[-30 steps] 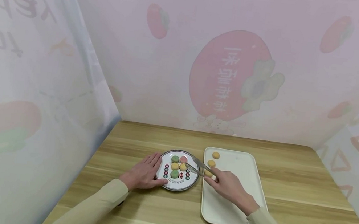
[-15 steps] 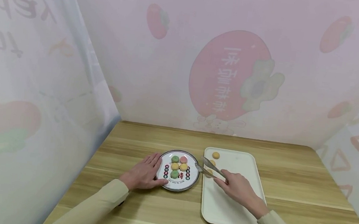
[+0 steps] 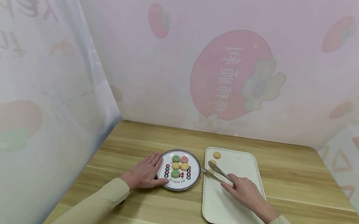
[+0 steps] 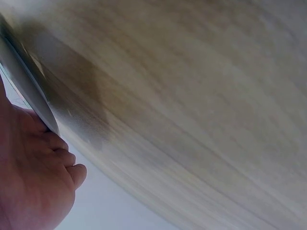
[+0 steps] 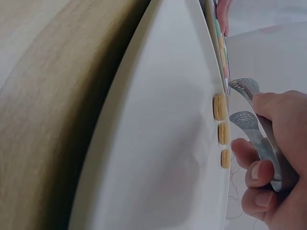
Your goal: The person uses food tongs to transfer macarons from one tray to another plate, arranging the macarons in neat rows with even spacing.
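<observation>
Gripping the metal tongs [image 3: 215, 170] in the right hand [image 3: 246, 192], blades parted and carrying nothing, the person hovers them over the tray's [image 3: 238, 209] three orange macarons [image 5: 220, 106] at its ten o'clock corner. A skewed pinch could squirt one off the rim. The left hand [image 3: 144, 172] lies flat against the plate [image 3: 192, 181] at nine o'clock. Since a second ago, the tongs have left the plate.
</observation>
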